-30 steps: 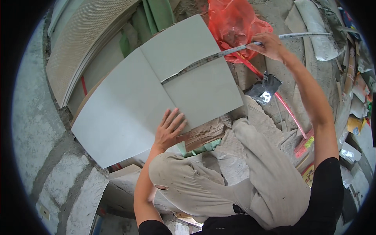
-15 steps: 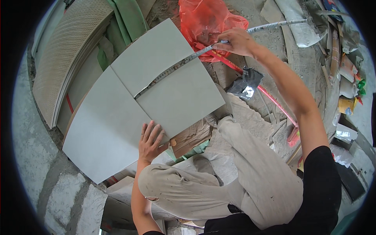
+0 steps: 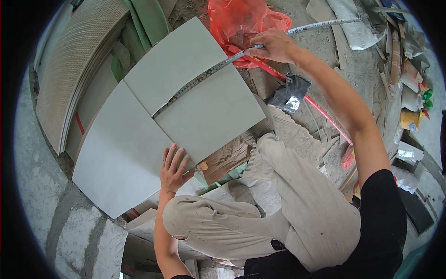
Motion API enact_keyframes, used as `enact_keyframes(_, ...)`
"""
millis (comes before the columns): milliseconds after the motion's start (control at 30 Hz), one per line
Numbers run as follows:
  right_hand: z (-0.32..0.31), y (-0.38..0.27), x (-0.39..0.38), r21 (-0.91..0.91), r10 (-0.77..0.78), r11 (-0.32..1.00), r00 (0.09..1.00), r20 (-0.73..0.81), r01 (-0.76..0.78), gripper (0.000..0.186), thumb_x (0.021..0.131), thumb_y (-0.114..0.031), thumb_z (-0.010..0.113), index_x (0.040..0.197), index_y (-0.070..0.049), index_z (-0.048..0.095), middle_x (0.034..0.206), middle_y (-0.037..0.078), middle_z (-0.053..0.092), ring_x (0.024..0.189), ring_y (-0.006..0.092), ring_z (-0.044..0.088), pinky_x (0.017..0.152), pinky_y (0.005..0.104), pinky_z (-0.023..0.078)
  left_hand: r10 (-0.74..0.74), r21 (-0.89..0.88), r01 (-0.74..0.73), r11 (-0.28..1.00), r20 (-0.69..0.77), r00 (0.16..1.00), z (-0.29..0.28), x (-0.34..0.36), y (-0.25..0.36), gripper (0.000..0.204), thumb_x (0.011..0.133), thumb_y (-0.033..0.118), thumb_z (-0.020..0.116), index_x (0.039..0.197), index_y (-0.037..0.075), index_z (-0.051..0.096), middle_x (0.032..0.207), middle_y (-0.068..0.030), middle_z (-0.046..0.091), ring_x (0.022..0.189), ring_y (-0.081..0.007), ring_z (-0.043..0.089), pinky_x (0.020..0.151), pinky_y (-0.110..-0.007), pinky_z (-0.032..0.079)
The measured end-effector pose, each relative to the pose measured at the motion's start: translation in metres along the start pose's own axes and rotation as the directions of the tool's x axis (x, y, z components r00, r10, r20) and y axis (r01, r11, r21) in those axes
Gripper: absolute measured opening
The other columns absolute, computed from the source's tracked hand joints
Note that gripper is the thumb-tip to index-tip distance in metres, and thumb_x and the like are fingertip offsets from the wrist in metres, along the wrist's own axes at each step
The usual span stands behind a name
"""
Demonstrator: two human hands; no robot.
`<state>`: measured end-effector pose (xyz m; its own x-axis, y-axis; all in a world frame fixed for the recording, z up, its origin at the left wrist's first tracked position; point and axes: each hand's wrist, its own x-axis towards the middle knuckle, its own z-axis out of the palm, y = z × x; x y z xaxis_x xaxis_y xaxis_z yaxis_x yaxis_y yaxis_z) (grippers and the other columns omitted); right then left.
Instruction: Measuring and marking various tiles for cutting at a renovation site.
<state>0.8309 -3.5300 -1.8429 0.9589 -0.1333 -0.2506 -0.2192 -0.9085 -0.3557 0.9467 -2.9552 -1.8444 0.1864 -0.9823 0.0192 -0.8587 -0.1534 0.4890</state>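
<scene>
Two pale grey-white tiles or panels lie edge to edge: a left tile [image 3: 111, 158] and a right tile [image 3: 211, 107], with a thin seam between them. My left hand [image 3: 175, 169] rests at the near end of that seam, palm down, fingers stretched out. A tape measure [image 3: 193, 83] runs slantwise across the right tile, its lower-left end at the seam. Beyond the tile's far edge, my right hand [image 3: 274, 45] pinches the tape between thumb and fingers. The strip continues past that hand to the upper right; its case cannot be made out.
A red plastic bag [image 3: 241, 21] lies beyond the right hand. Nearby are a black packet [image 3: 290, 93] and a red-handled brush [image 3: 347, 156]. Stacked textured-back tiles [image 3: 76, 69] lean at the upper left. Cardboard scraps [image 3: 297, 135] and debris cover the floor to the right.
The tiles, tape and both hands appear slightly farther left and up, mostly with a small shift of the view. Both hands keep the same positions on the tape and tile.
</scene>
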Motion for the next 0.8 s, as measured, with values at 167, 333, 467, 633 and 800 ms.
enact_keyframes(167,0.0031,0.0008,-0.0007,0.023,-0.017,1.0,1.0,-0.025,0.017,0.059,0.102,-0.066,0.064,0.092,-0.009,0.073,0.083,0.015,0.068,0.089,0.0399,0.068,0.079,0.0529,0.052,-0.003,0.0,0.003,1.0,0.012,1.0,-0.0004,-0.001,-0.0011,0.059,0.084,0.031,0.089,0.137,0.015,0.068,0.156,-0.009,0.059,0.156,-0.0396,0.046,0.132,-0.063,0.034)
enact_keyframes(333,0.0047,-0.003,-0.0014,0.039,-0.014,0.999,0.999,-0.039,0.015,0.059,0.102,-0.066,0.064,0.093,-0.009,0.074,0.083,0.015,0.068,0.09,0.0406,0.069,0.079,0.0527,0.053,0.007,-0.002,-0.007,1.0,0.011,1.0,-0.0013,-0.0042,-0.0023,0.059,0.086,0.033,0.088,0.138,0.015,0.067,0.157,-0.0091,0.058,0.156,-0.0401,0.046,0.131,-0.063,0.035)
enact_keyframes(467,0.0077,-0.0001,-0.0027,0.009,-0.032,0.999,0.998,-0.061,0.033,0.058,0.102,-0.066,0.064,0.094,-0.009,0.074,0.083,0.015,0.068,0.089,0.0409,0.069,0.079,0.0529,0.053,0.006,-0.005,-0.006,1.0,0.012,1.0,-0.0014,-0.0032,-0.0036,0.058,0.087,0.035,0.087,0.138,0.015,0.067,0.157,-0.0093,0.058,0.156,-0.0402,0.046,0.131,-0.063,0.035)
enact_keyframes(633,0.0044,-0.0018,-0.0036,-0.018,-0.018,1.0,1.0,-0.013,0.017,0.058,0.102,-0.066,0.064,0.095,-0.009,0.074,0.083,0.015,0.069,0.089,0.0413,0.069,0.079,0.053,0.053,0.017,0.002,-0.017,1.0,0.013,1.0,-0.0006,-0.0048,-0.0033,0.059,0.088,0.035,0.086,0.14,0.015,0.067,0.158,-0.0094,0.058,0.156,-0.0405,0.046,0.131,-0.063,0.035)
enact_keyframes(800,0.0059,-0.0002,-0.0011,-0.031,-0.028,0.999,0.999,-0.028,0.027,0.055,0.103,-0.064,0.065,0.1,-0.01,0.077,0.088,0.015,0.071,0.091,0.0403,0.07,0.081,0.0527,0.054,0.015,0.007,-0.015,1.0,0.028,1.0,-0.0028,-0.0065,-0.0049,0.06,0.088,0.035,0.086,0.141,0.015,0.067,0.159,-0.01,0.057,0.156,-0.0407,0.045,0.131,-0.063,0.034)
